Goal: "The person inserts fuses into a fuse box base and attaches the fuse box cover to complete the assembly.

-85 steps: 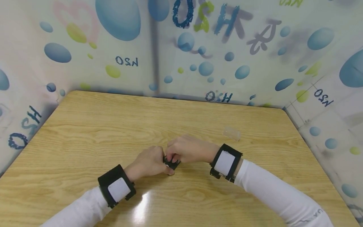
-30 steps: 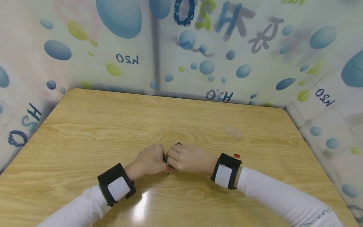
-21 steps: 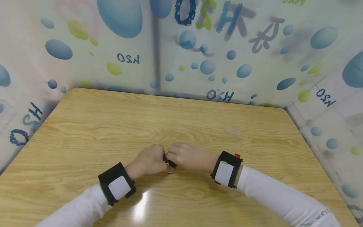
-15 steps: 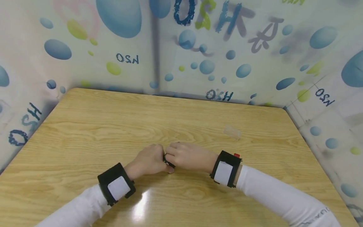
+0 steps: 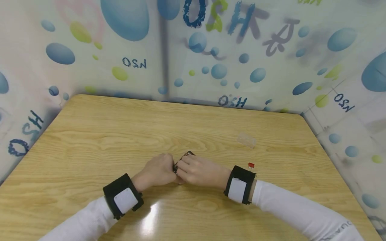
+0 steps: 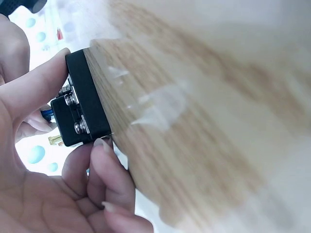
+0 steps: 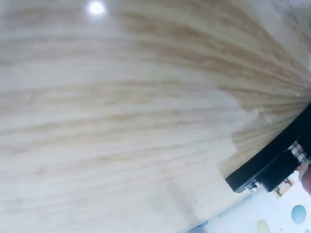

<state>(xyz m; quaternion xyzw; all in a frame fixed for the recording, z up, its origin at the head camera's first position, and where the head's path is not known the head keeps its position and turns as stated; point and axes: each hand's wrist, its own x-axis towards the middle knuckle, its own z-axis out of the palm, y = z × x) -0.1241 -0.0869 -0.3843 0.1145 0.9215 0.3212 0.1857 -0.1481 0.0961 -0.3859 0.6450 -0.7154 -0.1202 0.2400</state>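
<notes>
My left hand (image 5: 158, 169) grips a black terminal block (image 6: 90, 97) with metal screws, above the wooden table. In the left wrist view its thumb lies at one end of the block and its curled fingers at the other. My right hand (image 5: 199, 170) is curled at the block's right side and hides much of it in the head view. Between the right fingers (image 6: 41, 121) a small blue piece (image 6: 47, 114) shows at the block's screw side, mostly hidden. A copper-coloured tab (image 7: 283, 187) juts from the block in the right wrist view.
On the wooden table (image 5: 126, 127) a small red piece (image 5: 251, 165) with a metallic end lies just beyond my right wrist. Farther back is a clear flat plastic piece (image 5: 246, 140). A bubble-patterned sheet (image 5: 181, 67) stands behind the table.
My right hand and wrist have rocked at the block, down towards me over the last half second. The block's far corner and the red piece show more fully. My left hand stays put.
</notes>
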